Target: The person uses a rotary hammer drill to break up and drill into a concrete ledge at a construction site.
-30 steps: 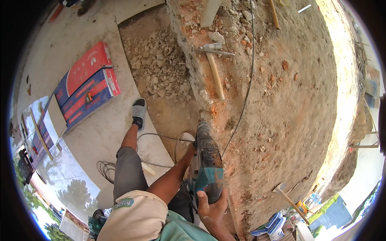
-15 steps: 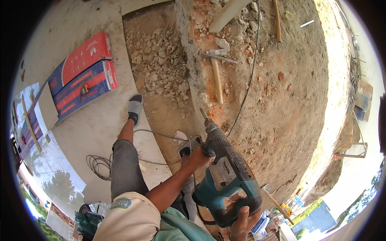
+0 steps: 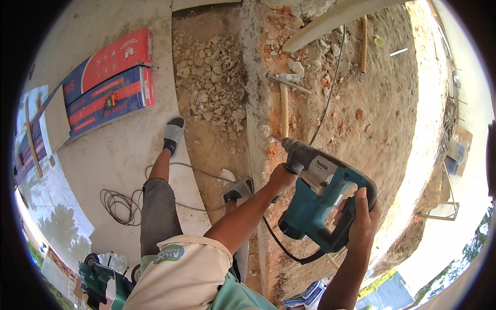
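Observation:
My left hand [image 3: 281, 180] is closed on the side handle near the front of a teal-and-black rotary hammer [image 3: 305, 199]. My right hand [image 3: 361, 219] grips its rear D-handle. The tool lies at a slant, its bit [image 3: 277, 137] pointing up-left at the chipped, orange-flecked edge of a rough masonry strip [image 3: 361, 134]. Just beyond the bit lies a wooden-handled hammer [image 3: 284, 111], with a ribbed metal bar [image 3: 300, 88] across its head. A black power cord [image 3: 279, 239] trails from the rear handle.
Left are red-and-blue boxes [image 3: 108, 108], coiled cable [image 3: 116, 206] and a green wheeled machine [image 3: 101, 284]. My sandaled foot [image 3: 173, 134] stands beside a trench of rubble [image 3: 212, 82]. A pale plank [image 3: 336, 20] and a wooden handle [image 3: 363, 44] lie at upper right.
The rotary hammer has swung from upright in view to a slant, its rear moving right and up with my right hand. My left hand has moved right and up with its front.

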A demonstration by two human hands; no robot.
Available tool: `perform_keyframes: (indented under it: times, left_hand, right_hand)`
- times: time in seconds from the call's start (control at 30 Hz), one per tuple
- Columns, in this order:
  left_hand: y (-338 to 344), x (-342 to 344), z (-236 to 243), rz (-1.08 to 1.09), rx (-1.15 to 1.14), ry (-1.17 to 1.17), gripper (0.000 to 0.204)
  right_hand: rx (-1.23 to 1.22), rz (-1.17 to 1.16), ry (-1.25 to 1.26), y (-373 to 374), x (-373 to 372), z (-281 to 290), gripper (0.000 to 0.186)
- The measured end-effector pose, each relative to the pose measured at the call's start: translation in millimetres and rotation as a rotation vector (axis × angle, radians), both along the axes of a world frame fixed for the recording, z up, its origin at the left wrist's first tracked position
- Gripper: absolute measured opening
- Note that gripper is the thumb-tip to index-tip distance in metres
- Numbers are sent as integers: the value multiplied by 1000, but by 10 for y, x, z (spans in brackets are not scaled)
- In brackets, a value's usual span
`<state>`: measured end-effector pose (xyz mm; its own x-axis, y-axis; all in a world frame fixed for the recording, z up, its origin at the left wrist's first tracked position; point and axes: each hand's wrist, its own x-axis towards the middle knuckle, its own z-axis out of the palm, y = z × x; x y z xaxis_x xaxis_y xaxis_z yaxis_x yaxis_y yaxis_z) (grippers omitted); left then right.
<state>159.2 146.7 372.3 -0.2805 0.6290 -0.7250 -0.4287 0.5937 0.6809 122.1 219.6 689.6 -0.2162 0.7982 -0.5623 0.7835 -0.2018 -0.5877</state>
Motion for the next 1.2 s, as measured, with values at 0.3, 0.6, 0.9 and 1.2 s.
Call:
perform_keyframes:
  times: [0.3,0.6,0.9,1.2]
  left_hand:
    - [484,-355,320,138,-123,-210,33]
    - [-189,72,1,349,-132,-193,27]
    - [-1416,423,-909,582,371,-1297,40]
    - [-1569,364,-1376,272,211,-988,37]
  right_hand:
    - [-52,1,-204,1168,-268,-219,47]
    - [-10,4,31,-188,161,-219,43]
    - [-41,320,-15,-1526,149,-448,53]
    - [-251,180,98,-1862,-329,-863,50]
